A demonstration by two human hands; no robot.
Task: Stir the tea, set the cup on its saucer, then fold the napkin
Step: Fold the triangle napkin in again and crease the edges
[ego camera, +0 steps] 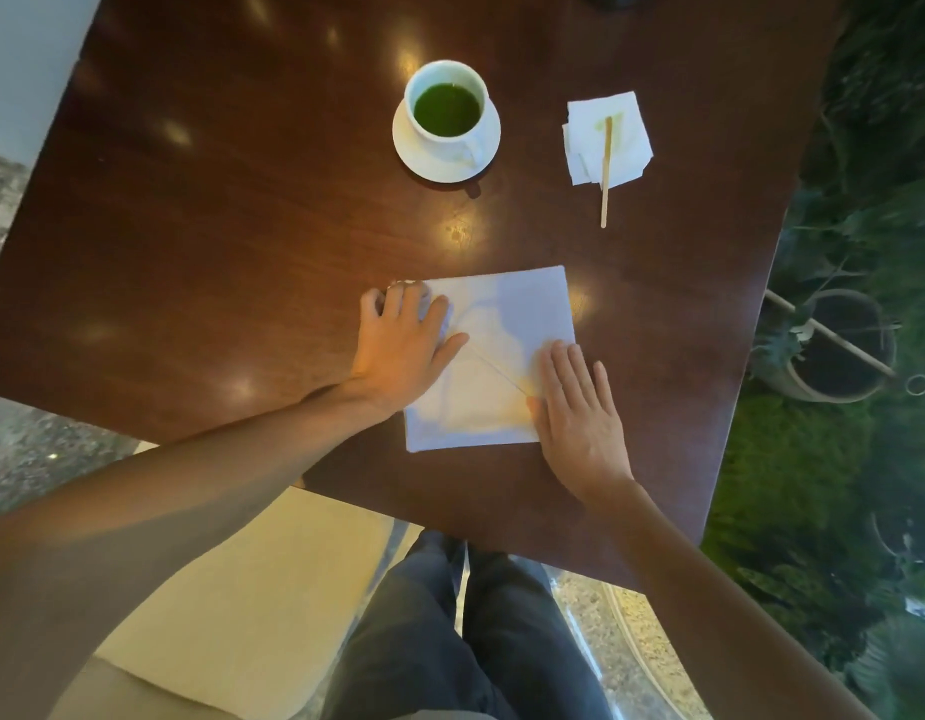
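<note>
napkin (507, 309): thin, limp, light; slides on table (216, 210) | left hand (405, 345), right hand (579, 407) flat, pressing it; crease probably diagonal | lift by a corner

Lighting: warm overhead spots, scattered glare patches on the glossy desk (200, 210), strongest between cup and napkin (507, 314). The napkin shows mixed cool and warm tint with soft shadows. Forearms are dim near the bottom. Wide-angle bends the desk edges; the plants (839, 459) at right are smeared and soft. Overall slightly soft, centre sharpest.
</note>
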